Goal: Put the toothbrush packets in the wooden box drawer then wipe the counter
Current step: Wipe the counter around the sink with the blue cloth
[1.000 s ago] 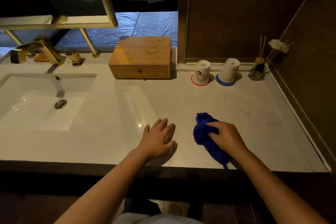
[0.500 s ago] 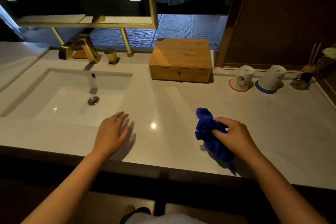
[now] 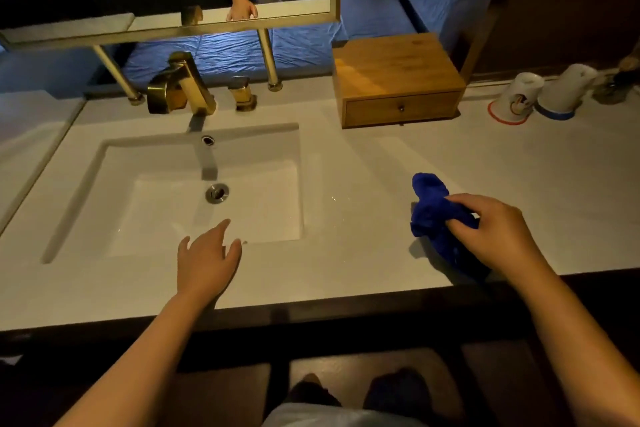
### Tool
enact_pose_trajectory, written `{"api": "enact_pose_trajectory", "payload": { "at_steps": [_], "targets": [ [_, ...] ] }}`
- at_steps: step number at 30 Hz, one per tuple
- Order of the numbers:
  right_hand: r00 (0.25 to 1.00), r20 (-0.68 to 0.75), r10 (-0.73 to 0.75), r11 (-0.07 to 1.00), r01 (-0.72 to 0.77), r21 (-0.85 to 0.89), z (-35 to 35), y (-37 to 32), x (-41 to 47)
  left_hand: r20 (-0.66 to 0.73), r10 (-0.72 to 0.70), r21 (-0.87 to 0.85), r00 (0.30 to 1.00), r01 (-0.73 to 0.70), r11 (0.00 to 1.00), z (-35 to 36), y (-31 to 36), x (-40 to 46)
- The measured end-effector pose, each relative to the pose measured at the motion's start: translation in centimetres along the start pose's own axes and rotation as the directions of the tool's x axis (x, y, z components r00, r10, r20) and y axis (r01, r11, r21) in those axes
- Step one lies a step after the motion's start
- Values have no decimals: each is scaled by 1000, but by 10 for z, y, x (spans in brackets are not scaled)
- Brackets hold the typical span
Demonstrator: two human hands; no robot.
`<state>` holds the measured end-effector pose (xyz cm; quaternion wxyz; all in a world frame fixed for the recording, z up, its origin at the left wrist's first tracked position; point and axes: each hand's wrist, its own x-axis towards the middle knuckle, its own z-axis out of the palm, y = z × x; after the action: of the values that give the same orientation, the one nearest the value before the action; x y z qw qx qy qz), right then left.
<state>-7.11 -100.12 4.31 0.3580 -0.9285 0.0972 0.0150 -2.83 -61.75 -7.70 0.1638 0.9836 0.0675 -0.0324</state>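
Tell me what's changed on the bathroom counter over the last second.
The left hand slid left, from beside the blue cloth to the sink front edge. The right hand kept gripping the cloth in about the same spot. The wooden box drawer stayed shut; cups unmoved.

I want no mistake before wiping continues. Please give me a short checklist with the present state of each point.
1. Drawer of the wooden box shut: ok.
2. No toothbrush packets on the white counter: ok.
3. Right hand has a grip on the crumpled blue cloth: ok.
4. Left hand free, open at the white sink edge: ok.
5. Two upturned white cups out of the way: ok.
6. Counter dry: cannot tell.
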Motion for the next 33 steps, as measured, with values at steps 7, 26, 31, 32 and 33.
{"api": "enact_pose_trajectory", "payload": {
  "at_steps": [7, 26, 31, 32, 33],
  "targets": [
    [989, 146, -5, 981, 33, -190, 59, 35, -9, -13, 24, -22, 1000, -24, 999, -1, -3, 2],
    [997, 37, 61, 910, -41, -412, 90, 40, -4, -10, 39, -21, 999, -39, 999, 3, -6, 6],
    [992, -74, 104, 812, -128, -569, 121, 50, -4, -14, 37, -27, 999, -37, 999, 2, -9, 6],
    [977, -139, 163, 805, -213, -554, 120, 51, -5, -13, 35, -28, 999, -35, 999, 3, -10, 5],
    [953, -203, 226, 795, -300, -527, 120, 51, -7, -13, 33, -27, 999, -33, 999, 3, -10, 5]
  ]
}}
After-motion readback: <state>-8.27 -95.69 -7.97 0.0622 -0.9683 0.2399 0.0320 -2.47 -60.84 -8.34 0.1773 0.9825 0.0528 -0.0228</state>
